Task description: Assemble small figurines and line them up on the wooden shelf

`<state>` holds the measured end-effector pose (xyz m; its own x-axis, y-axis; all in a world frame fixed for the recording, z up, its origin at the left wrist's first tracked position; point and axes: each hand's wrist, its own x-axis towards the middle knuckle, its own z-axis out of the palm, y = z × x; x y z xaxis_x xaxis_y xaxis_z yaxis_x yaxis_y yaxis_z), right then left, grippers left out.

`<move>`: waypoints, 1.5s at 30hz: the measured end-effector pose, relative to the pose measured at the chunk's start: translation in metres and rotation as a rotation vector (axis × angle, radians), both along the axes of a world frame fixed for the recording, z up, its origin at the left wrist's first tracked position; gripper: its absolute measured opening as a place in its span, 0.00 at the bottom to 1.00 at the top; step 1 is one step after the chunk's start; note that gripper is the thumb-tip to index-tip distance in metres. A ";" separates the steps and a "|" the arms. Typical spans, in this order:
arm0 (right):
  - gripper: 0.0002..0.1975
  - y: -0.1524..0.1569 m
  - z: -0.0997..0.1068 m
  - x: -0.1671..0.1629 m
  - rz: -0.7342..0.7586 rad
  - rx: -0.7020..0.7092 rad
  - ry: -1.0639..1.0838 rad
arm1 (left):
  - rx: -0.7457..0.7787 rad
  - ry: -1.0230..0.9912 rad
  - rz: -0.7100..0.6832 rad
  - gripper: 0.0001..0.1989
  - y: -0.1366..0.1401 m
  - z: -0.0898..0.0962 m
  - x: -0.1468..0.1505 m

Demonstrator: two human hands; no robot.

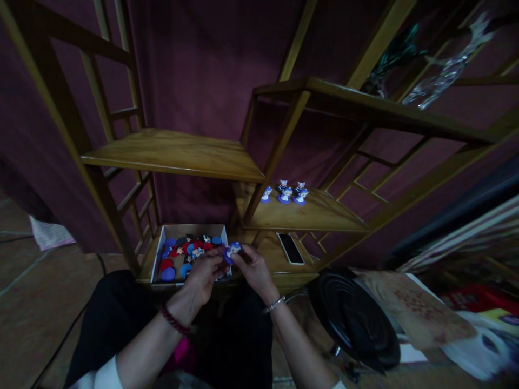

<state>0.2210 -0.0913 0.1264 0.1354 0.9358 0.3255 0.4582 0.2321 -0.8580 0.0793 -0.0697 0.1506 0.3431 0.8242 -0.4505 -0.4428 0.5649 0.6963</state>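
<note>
Dark maroon backdrop [194, 65] fills the space behind the wooden shelf unit [174, 154] I am facing, and the light is dim. Both of my hands meet low in front of it. With my right hand [254, 269] I pinch a small purple-and-white figurine [233, 249], thumb across its front and fingers curled behind. My left hand [208, 267] is partly closed, its fingertips at the figurine's purple base from the other side. I have the piece just over the right end of a shallow white-walled box [192, 231], which sits on the bottom board.

Inside that box lies a loose jumble of pieces [197, 251] in red, blue, purple and black, several of them round discs; most are too small for me to make out. Higher up and to the right, on a low shelf [292, 219], three purple-based figurines [285, 196] stand upright in a front row, with two darker figurines [283, 186] behind. Below that shelf a phone [291, 248] lies flat, its screen dark, to the right of my right hand.

I wear a dark red beaded bracelet [174, 320] on my left wrist and a silvery one [275, 304] on my right. Beside my right forearm stands a round black stool [357, 324], with a brown printed sheet [417, 308] and a whitish plastic bag [478, 346] beyond it.
</note>
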 end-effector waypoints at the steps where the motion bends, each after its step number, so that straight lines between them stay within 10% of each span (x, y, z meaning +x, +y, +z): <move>1: 0.11 -0.001 0.002 0.002 -0.006 0.002 -0.005 | 0.015 0.005 -0.015 0.09 -0.001 0.002 0.001; 45: 0.12 -0.046 0.055 0.060 -0.114 0.029 -0.065 | 0.152 -0.133 -0.123 0.14 -0.031 0.031 0.068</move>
<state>0.2805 -0.1373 0.1811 0.2178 0.9056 0.3640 0.5375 0.1999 -0.8192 0.1470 -0.1007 0.1812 0.4935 0.8274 -0.2682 -0.4705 0.5133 0.7178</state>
